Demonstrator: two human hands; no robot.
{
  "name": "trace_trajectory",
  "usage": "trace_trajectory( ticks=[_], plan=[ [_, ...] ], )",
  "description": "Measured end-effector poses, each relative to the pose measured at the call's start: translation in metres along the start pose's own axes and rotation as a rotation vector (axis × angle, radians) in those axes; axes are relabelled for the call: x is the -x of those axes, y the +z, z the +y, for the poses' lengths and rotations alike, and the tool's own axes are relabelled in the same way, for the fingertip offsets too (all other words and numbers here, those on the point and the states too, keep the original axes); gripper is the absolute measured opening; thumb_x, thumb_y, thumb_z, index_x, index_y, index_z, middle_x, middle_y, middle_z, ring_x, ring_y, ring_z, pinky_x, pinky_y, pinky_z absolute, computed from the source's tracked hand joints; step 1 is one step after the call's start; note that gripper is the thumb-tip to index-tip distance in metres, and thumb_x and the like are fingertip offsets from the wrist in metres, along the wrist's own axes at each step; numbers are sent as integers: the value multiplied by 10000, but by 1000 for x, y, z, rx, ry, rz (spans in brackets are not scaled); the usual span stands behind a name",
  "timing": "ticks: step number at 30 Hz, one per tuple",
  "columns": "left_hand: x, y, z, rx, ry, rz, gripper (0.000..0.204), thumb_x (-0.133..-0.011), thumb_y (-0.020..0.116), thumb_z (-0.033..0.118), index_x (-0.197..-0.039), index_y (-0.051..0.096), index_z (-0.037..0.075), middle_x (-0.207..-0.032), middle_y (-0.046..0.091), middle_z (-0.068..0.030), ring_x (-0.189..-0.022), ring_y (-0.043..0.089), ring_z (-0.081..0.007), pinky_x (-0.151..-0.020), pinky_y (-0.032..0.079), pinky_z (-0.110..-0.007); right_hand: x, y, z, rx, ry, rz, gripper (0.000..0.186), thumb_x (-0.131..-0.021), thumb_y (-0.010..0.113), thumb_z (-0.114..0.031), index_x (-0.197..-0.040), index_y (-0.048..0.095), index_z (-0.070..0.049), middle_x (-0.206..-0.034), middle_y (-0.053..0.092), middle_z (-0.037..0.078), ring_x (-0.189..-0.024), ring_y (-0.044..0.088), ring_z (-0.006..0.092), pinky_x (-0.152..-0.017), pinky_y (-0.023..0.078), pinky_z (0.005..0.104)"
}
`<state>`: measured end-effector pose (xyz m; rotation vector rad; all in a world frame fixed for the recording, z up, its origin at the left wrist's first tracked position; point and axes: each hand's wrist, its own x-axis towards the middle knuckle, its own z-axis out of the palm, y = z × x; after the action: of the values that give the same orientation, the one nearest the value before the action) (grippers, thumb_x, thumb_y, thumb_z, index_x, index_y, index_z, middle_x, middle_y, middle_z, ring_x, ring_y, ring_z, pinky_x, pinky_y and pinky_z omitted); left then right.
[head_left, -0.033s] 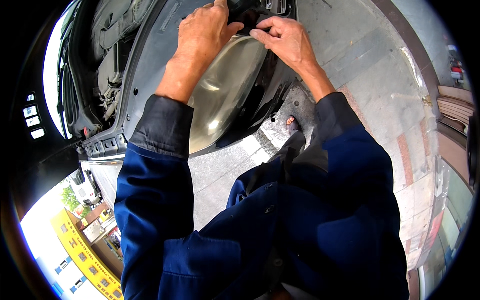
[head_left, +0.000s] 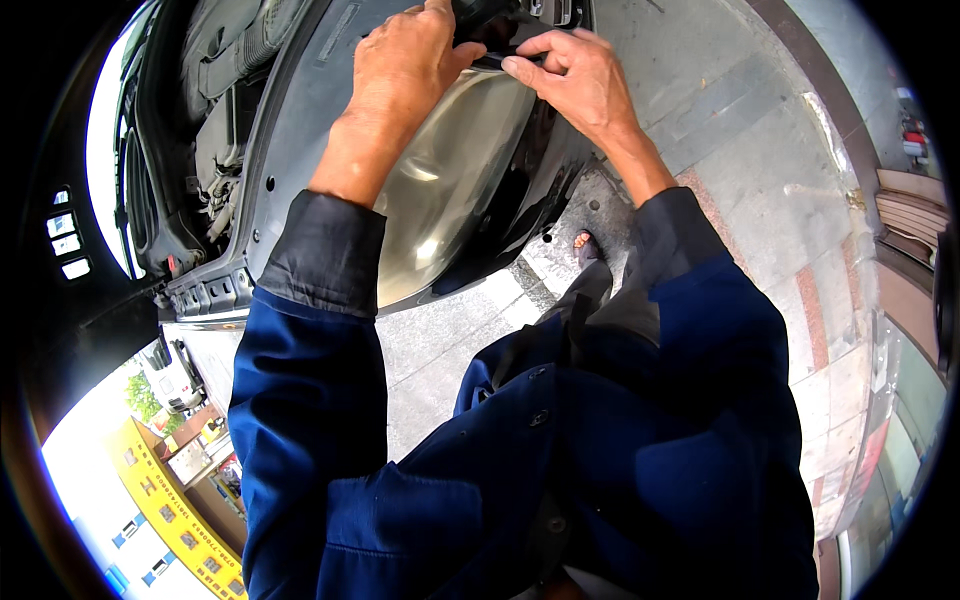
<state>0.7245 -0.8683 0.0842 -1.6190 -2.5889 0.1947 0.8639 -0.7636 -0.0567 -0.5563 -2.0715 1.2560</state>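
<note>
At the top centre my left hand has curled fingers, partly cut off by the frame edge, its thumb at a dark piece along the upper edge of a car's cloudy headlamp. What its fingers hold is unclear. My right hand is just to the right, thumb and forefinger closed on a thin black strip at that lamp edge. The lamp sits in dark bodywork, with glossy black paint along its right side.
The engine bay lies open at left. Below me are pale pavement and my sandalled foot. At lower left appear a white vehicle and a yellow signboard; a step edge curves along the right.
My right hand has shifted very slightly to the right, and more of the thin black strip shows between my hands. My left hand is almost unchanged.
</note>
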Motion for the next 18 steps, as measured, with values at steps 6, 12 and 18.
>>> trace_trajectory(
  ticks=[6,12,18],
  plan=[
    [2,5,0,-30,-11,39,604,-876,776,369,-1282,566,-27,-994,725,-254,-940,706,-435,-814,567,-512,16,-3,14,67,-114,65,344,-885,809,-445,-864,752,-106,-599,687,-6,-593,630,124,-1195,330,476],
    [4,12,8,-73,-66,90,710,-837,807,367,-1367,546,-27,-1128,709,-243,-1037,691,-410,-885,564,-488,9,12,54,221,-11,4,524,-843,817,-543,-682,696,-59,-550,625,45,-544,600,199,-936,520,407],
    [6,15,10,-65,-44,134,759,-795,845,329,-1393,535,-21,-1210,691,-229,-1110,667,-408,-946,550,-473,-16,23,66,278,-27,40,697,-771,797,-697,-639,675,-24,-532,575,112,-505,570,261,-604,525,371]
  ],
)
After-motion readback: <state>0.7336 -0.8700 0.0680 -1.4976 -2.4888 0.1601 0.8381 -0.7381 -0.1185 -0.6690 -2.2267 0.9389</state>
